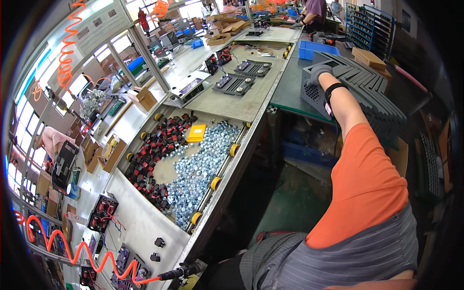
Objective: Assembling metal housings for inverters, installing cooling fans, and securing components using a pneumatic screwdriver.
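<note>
My right arm reaches out to a stack of dark grey metal casings [360, 79] on a green table at the upper right. A grey glove covers my right hand [319, 75], and a black band circles the wrist. The hand is closed over the upper edge of the nearest casing [310, 93], which has a perforated end; the fingertips are partly hidden. My left hand is out of view. At the lower edge lies a black power tool [183, 271] joined to an orange coiled hose [82, 249].
Loose silver nuts [198, 159], black-and-red switches [152, 166] and a yellow card [196, 133] lie on the conveyor beside yellow rollers [215, 183]. Dark plates [234, 84] lie farther along. A blue bin [317, 50] stands behind the casings. Another person [314, 13] works at the far end.
</note>
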Tool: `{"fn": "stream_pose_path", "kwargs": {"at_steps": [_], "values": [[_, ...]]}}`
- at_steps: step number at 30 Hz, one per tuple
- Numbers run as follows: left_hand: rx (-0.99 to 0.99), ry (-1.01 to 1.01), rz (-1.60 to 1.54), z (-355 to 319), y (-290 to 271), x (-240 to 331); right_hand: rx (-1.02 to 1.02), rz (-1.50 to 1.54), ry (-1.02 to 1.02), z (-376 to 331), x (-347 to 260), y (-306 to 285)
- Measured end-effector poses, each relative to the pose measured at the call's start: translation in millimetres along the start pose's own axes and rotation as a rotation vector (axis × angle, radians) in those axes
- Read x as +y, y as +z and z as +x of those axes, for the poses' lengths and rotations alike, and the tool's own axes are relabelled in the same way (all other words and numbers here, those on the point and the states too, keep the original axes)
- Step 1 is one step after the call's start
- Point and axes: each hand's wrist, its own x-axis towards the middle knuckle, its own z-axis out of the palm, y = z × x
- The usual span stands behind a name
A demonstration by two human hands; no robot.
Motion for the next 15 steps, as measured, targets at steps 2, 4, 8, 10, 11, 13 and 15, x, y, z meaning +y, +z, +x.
{"fn": "stream_pose_path", "kwargs": {"at_steps": [2, 4, 8, 10, 11, 13, 15], "values": [[0.028, 0.024, -0.024, -2, -2, 3, 0.001, 0.056, -0.025, -7, -10, -2], [0.028, 0.024, -0.057, -2, -3, 6, 0.047, 0.115, -0.065, -13, -24, -2], [0.031, -0.002, -0.031, -2, -4, 9, 0.09, 0.242, -0.1, -28, -49, 0], [0.185, 0.017, 0.141, -4, -1, 8, 0.144, 0.325, -0.118, -42, -62, 0], [0.048, -0.054, 0.056, -2, 1, 6, 0.236, 0.341, -0.205, -53, -68, 1], [-0.086, -0.122, -0.083, -5, 4, 2, 0.369, 0.446, -0.384, -79, -80, 0], [-0.066, -0.101, -0.165, -8, 7, 0, 0.42, 0.619, -0.607, -116, -92, -5]]}}
